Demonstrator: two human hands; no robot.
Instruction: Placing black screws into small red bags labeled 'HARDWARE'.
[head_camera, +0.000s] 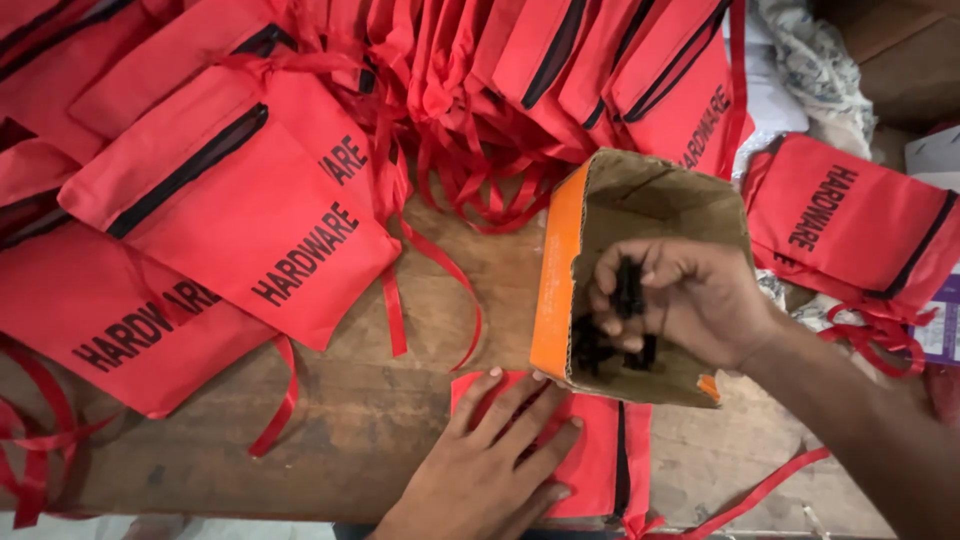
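Note:
An open cardboard box (560, 250) with an orange side lies on the wooden table (340, 420). My right hand (690, 300) is inside it, fingers closed on several small black pieces (628, 290); more black pieces (592, 348) lie on the box floor. Flat on a red fabric pouch (600, 460) with a black zipper, at the table's front edge just below the box, rests my left hand (495, 465) with its fingers spread.
Many red zippered pouches (260, 210) with black lettering and red ribbon ties are piled across the left and back of the table. Another red pouch (850, 225) lies at the right, beside white patterned cloth (815, 70). Red ribbons (470, 180) trail over the wood.

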